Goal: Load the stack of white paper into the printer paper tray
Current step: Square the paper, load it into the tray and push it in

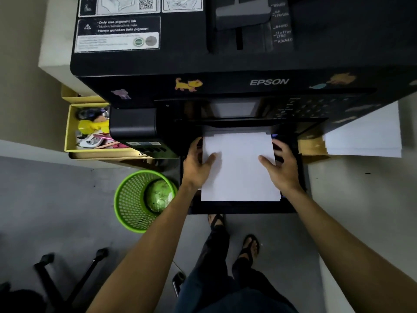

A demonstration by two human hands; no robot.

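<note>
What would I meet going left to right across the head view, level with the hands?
Green wastebasket → left hand → stack of white paper → right hand → tray's right wall.

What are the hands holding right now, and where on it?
The paper stack, by its long side edges: left hand on the left edge, right hand on the right, over the open tray.

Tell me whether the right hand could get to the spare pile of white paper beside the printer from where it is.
Probably yes. The right hand rests on the paper stack in the pulled-out tray, and the spare pile lies further to its right on the surface, with nothing visible between them but the tray's side.
</note>
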